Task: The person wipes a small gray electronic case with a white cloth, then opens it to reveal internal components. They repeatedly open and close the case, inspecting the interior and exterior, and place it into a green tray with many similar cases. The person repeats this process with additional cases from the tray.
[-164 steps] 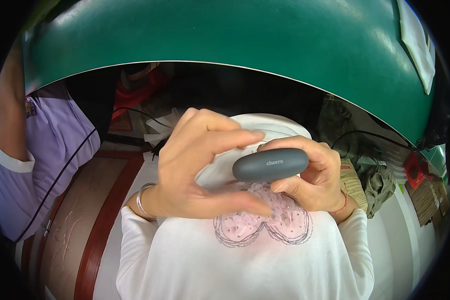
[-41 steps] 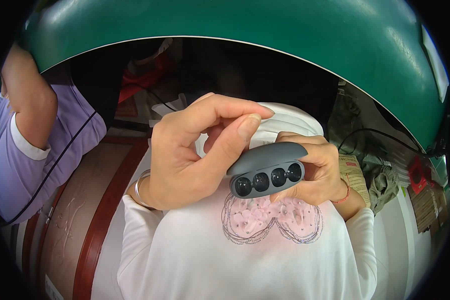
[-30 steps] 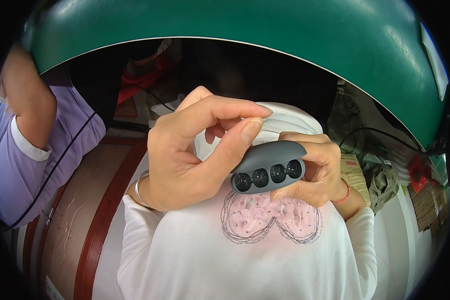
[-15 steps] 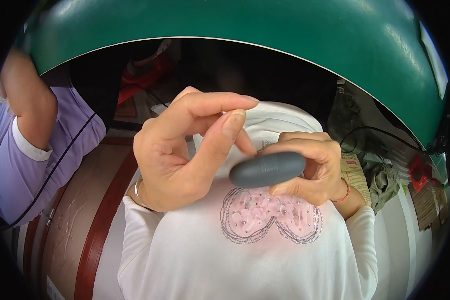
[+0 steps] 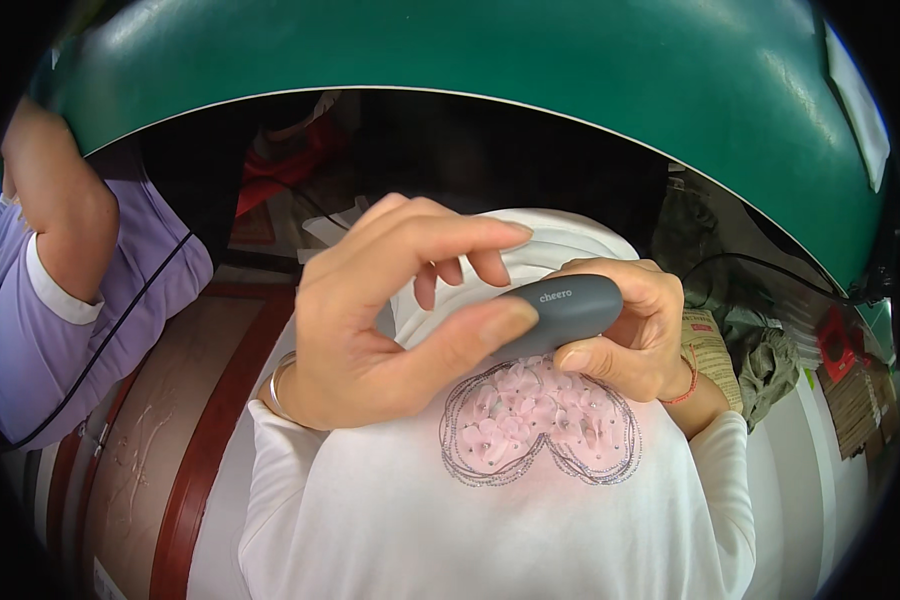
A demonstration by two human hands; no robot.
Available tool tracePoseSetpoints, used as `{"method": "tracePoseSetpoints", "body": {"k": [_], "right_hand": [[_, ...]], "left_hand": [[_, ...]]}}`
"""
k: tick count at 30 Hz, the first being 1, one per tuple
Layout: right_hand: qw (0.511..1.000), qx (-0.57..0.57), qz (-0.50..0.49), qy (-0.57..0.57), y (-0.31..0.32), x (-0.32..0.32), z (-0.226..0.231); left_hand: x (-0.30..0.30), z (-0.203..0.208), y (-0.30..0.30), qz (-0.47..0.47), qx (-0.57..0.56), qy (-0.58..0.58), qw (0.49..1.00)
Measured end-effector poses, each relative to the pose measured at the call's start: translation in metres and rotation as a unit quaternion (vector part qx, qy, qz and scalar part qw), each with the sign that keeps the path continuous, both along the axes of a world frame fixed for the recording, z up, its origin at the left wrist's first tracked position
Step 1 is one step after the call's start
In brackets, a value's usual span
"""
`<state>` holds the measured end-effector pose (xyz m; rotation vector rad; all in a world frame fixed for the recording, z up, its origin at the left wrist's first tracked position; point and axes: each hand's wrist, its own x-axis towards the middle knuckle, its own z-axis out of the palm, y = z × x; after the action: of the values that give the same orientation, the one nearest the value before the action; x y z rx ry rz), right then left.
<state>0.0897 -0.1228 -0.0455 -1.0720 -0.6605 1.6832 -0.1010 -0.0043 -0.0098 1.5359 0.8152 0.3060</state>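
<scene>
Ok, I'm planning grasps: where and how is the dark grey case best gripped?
Probably grip the dark grey case by its left end, from the left, across its narrow height: it's a long oval, and the right hand holds its right end.

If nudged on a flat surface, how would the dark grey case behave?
Likely stiff: the dark grey case shows no dent where the right hand grips it. Probably apt to rock or roll, given its rounded form. Perhaps slightly slippery, as it looks smooth.
</scene>
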Motion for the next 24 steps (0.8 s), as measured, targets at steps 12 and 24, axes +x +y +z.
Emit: {"method": "tracePoseSetpoints", "body": {"k": [12,24], "right_hand": [[0.999,-0.022,0.012,-0.048,0.001,0.002,0.008],[0.972,-0.11,-0.01,0.206,-0.001,0.0,-0.006]], "left_hand": [[0.001,-0.005,-0.014,0.027,-0.124,-0.036,0.991],[0.008,-0.001,-0.012,-0.028,0.042,-0.012,0.999]]}}
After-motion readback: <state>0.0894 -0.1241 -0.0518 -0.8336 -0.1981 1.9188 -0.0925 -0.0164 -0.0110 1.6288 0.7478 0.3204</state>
